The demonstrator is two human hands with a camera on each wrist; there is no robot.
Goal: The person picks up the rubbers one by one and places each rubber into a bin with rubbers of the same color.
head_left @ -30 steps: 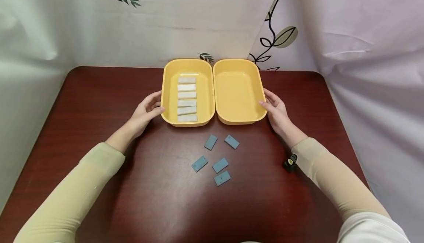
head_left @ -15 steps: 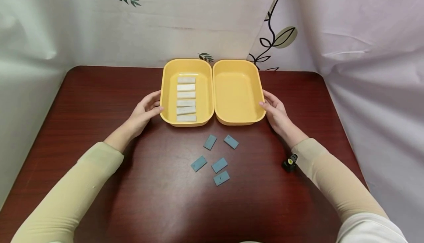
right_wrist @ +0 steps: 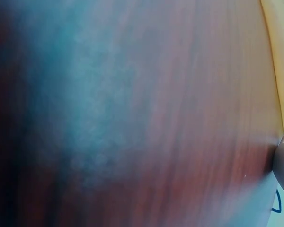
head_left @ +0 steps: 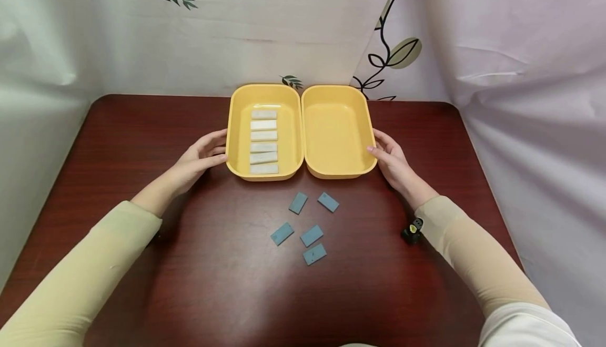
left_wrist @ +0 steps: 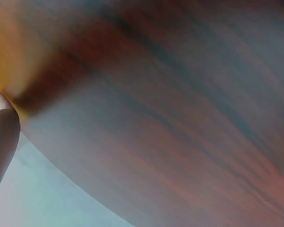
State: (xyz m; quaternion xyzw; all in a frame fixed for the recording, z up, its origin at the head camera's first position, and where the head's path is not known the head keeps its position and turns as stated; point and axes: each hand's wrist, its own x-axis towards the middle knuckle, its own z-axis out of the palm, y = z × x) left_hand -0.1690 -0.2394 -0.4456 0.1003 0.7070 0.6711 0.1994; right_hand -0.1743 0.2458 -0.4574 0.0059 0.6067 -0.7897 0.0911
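Two yellow trays stand side by side at the back of the table. Inside the left tray (head_left: 240, 142), several white rectangular pieces (head_left: 263, 135) lie in a column. The right tray (head_left: 337, 131) has nothing in it. My left hand (head_left: 191, 164) is at the left tray's outer side, its thumb tip at the rim and its fingers fairly straight. At the right tray's outer wall, my right hand (head_left: 395, 164) grips the edge, thumb over the rim and fingers outside. Several blue-grey rectangular tiles (head_left: 311, 235) lie scattered in front of the trays.
The dark red wooden table (head_left: 213, 284) reaches back to a pale curtain (head_left: 255, 31) with leaf prints, close behind the trays. A small black object (head_left: 412, 231) is by the right sleeve. Both wrist views are blurred and mostly show tabletop.
My left hand and forearm have drawn slightly left, and the thumb has slid back off the left tray's rim to its edge. My right hand keeps its grip. The whole view has shifted a little.
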